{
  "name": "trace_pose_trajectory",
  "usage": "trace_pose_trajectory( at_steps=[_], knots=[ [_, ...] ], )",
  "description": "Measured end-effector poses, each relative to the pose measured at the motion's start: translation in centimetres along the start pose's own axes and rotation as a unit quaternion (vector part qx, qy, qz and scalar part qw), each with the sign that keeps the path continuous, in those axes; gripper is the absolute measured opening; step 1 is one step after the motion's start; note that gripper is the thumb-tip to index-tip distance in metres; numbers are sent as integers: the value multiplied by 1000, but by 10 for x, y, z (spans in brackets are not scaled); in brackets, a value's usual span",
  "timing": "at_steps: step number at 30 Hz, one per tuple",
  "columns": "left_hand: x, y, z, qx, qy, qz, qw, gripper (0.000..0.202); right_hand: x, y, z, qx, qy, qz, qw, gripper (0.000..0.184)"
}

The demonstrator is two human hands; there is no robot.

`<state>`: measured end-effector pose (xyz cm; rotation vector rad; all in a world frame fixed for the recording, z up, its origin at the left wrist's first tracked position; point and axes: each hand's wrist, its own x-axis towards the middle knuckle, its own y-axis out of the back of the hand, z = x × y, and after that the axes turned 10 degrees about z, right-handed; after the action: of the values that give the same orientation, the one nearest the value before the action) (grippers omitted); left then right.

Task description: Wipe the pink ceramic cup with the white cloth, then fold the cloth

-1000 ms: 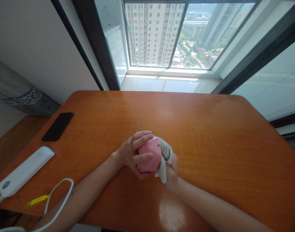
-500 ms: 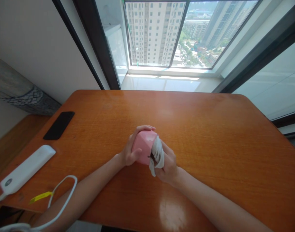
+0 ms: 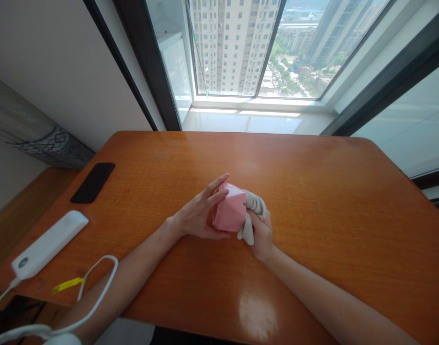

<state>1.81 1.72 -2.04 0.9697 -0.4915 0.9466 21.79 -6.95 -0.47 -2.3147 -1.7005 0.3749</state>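
A pink faceted object [image 3: 230,214] sits between my hands above the middle of the orange wooden table [image 3: 312,191]. My left hand [image 3: 199,215] cups its left side, fingers stretched along it and thumb underneath. My right hand [image 3: 261,233] is closed on a white cloth [image 3: 251,213] that is pressed against the pink object's right side. The cloth hides most of my right fingers.
A black phone [image 3: 93,182] lies flat at the table's far left. A white power bank [image 3: 49,244] with a white cable [image 3: 93,292] and a yellow tag lies at the near left edge. A window and its sill are beyond the table's far edge.
Both hands and the pink object have shifted a little right and away from me. The object has been turned in my left hand. The cloth has stayed against its right side.
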Motion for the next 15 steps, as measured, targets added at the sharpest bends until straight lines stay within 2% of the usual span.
trace_pose_trajectory(
  at_steps=[3, 7, 10, 15],
  knots=[
    [1, 5, -1, 44, -20, -12, 999, 139, 4, -3, 0, 33, -51, 18, 998, 26],
    [1, 6, 1, 71, -32, -32, 996, 132, 6, -4, 1, 63, -66, 46, 995, 37],
    [0, 6, 0, 77, -46, -29, 996, 127, 6, -3, 2, 56, -65, 43, 995, 37],
    [1, 9, -2, 53, -38, -21, 998, 130, 6, -1, 4, 38, -25, -4, 999, 27]
  ],
)
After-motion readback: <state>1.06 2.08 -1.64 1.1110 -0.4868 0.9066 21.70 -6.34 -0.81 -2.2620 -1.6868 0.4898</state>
